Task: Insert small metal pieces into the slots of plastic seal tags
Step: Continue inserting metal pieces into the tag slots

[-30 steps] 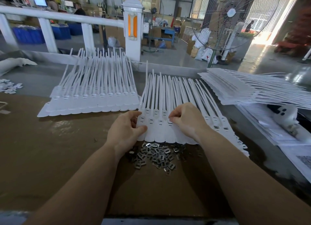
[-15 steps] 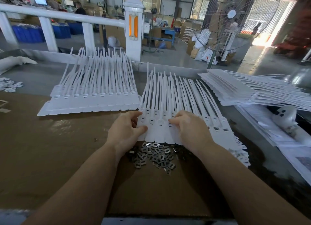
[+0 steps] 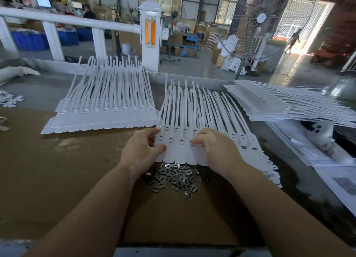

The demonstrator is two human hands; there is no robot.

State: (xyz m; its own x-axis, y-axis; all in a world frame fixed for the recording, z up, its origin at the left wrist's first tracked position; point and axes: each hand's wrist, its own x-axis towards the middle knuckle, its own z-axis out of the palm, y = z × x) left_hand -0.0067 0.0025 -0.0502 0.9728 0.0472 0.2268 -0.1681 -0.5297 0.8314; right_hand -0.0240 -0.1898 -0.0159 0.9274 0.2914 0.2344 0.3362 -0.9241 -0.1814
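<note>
Left hand (image 3: 141, 151): my grip pinches the left edge of the tags (image 3: 181, 149).
Right hand (image 3: 215, 149): fingers curled, pressing the tags; grip unclear.
Pieces (image 3: 173, 177): heaped near, on tabletop (image 3: 57, 170).

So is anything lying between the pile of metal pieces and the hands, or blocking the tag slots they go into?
Nothing visible blocks the way. The metal pieces lie loose just below both hands, and the open slots on the sheet of seal tags lie uncovered between the left hand and right hand. The right hand covers a few tags.
</note>
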